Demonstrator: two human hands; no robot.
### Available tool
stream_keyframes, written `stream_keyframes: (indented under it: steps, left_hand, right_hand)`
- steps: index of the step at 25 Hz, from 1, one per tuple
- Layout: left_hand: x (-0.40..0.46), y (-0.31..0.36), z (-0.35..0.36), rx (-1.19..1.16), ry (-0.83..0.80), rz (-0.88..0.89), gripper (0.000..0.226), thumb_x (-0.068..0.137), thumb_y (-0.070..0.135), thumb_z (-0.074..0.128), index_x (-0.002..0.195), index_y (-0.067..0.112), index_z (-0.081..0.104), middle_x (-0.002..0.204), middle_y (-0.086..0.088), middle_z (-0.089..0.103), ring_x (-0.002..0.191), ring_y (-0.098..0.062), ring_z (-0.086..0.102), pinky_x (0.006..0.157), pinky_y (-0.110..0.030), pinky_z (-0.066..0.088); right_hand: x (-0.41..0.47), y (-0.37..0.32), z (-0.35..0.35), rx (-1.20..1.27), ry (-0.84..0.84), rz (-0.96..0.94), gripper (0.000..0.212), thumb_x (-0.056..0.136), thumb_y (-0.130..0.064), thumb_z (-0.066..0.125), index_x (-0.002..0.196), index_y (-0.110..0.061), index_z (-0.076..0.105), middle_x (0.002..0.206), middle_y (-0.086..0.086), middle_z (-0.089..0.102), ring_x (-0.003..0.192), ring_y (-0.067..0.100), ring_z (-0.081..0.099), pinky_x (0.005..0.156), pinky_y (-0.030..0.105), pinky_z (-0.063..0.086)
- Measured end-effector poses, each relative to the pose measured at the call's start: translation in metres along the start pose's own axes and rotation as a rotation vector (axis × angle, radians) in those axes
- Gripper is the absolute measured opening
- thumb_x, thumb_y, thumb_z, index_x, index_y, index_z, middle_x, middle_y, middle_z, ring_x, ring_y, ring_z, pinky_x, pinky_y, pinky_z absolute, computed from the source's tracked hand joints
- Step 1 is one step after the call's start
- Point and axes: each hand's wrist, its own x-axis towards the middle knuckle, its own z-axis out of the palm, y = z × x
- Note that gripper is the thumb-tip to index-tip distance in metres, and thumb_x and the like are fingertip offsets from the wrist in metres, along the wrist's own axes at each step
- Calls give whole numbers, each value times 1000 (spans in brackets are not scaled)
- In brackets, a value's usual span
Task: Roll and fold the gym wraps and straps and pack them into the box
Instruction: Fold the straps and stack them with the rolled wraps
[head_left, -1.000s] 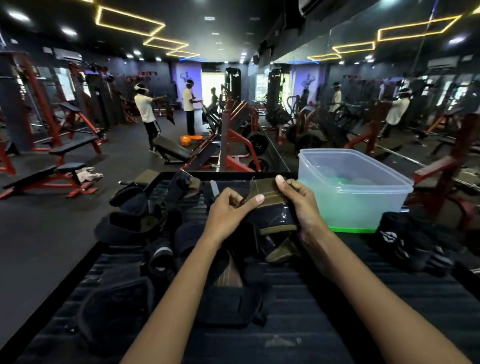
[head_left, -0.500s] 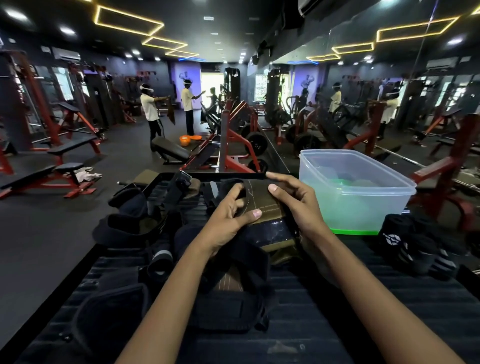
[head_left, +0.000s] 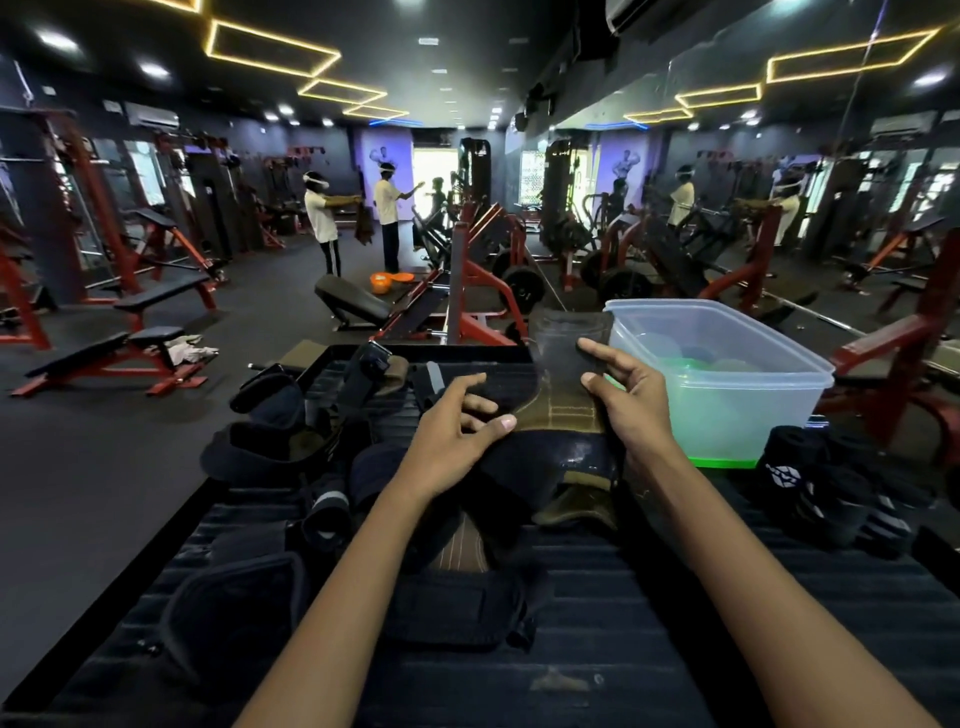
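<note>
— What are the fingers doing?
— I'm pinching the strap (head_left: 566, 400) on both sides: left hand (head_left: 457, 426) thumb over its dark flap, right hand (head_left: 631, 402) fingers clamping the far end, just beside the box (head_left: 727, 374) at the mat's far right.
— How to do it well?
— I'm thinking: keep edges aligned, fold tight.
— Around you?
— Loose wraps are lying across the ribbed mat (head_left: 675, 649); a gym with benches and people is stretching beyond.

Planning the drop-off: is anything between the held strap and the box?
Nothing visible. The olive-and-black strap, gripped by the left hand and right hand, sits just left of the open plastic box.
</note>
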Motion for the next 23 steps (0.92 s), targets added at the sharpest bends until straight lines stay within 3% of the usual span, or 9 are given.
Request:
stream_keyframes:
  steps: [2, 4, 6, 8, 10, 12, 14, 19, 23]
  left_hand:
    - [-12, 9, -5, 386, 8, 56, 36, 92, 42, 57, 115, 15, 56, 109, -1, 57, 89, -12, 56, 76, -24, 48]
    - [-34, 14, -3, 809, -146, 104, 54, 92, 61, 39, 106, 11, 57, 109, -3, 52, 100, -21, 52, 87, -37, 45]
    - [-62, 13, 5, 1006, -347, 59, 82, 82, 79, 27, 125, 13, 51, 123, -4, 47, 117, -24, 44, 107, -41, 32]
    - [-74, 4, 13, 1082, -458, 18, 90, 79, 83, 21, 148, 26, 29, 150, -4, 29, 138, -28, 24, 119, -46, 3]
    - [-67, -4, 18, 1087, -502, -27, 76, 83, 78, 24, 149, 41, 18, 158, -1, 12, 144, -32, 8, 116, -51, -13]
    - [-53, -8, 18, 1075, -516, -56, 66, 86, 75, 30, 145, 45, 23, 157, -1, 15, 144, -35, 8, 113, -54, -16]
    - [-48, -10, 17, 1092, -526, -68, 62, 86, 73, 32, 141, 44, 26, 152, -4, 23, 142, -37, 13, 112, -57, -17]
    - [-46, -20, 2, 1132, -369, 1, 42, 92, 60, 34, 122, 31, 40, 131, -5, 36, 126, -35, 36, 113, -60, -12]
    - [-39, -29, -17, 1288, -293, -46, 48, 95, 57, 29, 133, 29, 35, 139, -4, 34, 125, -35, 41, 112, -60, -11]
  right_hand:
    - [4, 4, -10, 15, 52, 94, 41, 86, 11, 56, 119, -11, 66, 113, 9, 69, 100, 20, 67, 94, 35, 53]
    - [5, 3, -12, 134, 63, 221, 41, 87, 13, 51, 120, -8, 64, 103, 10, 69, 76, 11, 69, 73, 22, 58]
    - [8, 4, -8, 293, 67, 352, 40, 87, 14, 47, 116, -8, 64, 88, 9, 69, 59, 8, 67, 58, 18, 56]
    - [13, 9, -6, 420, 116, 457, 32, 87, 10, 47, 106, -7, 67, 77, 6, 71, 57, 10, 68, 66, 24, 59]
    - [14, 14, -6, 444, 151, 502, 28, 87, 9, 49, 98, -8, 68, 69, 4, 72, 55, 11, 68, 72, 28, 58]
    - [8, 13, -8, 322, 155, 462, 32, 86, 13, 48, 103, -5, 68, 66, 0, 72, 51, 7, 65, 56, 20, 57]
    - [4, 14, -11, 222, 164, 408, 37, 85, 15, 48, 113, -2, 65, 80, 4, 71, 49, 3, 63, 49, 15, 51]
    - [3, 25, -20, 168, 210, 383, 22, 85, 7, 57, 105, 4, 68, 57, -9, 69, 64, 10, 64, 53, 12, 51]
    - [5, 26, -22, 15, 135, 339, 19, 82, -2, 68, 101, -4, 70, 80, 0, 69, 76, 13, 62, 67, 15, 51]
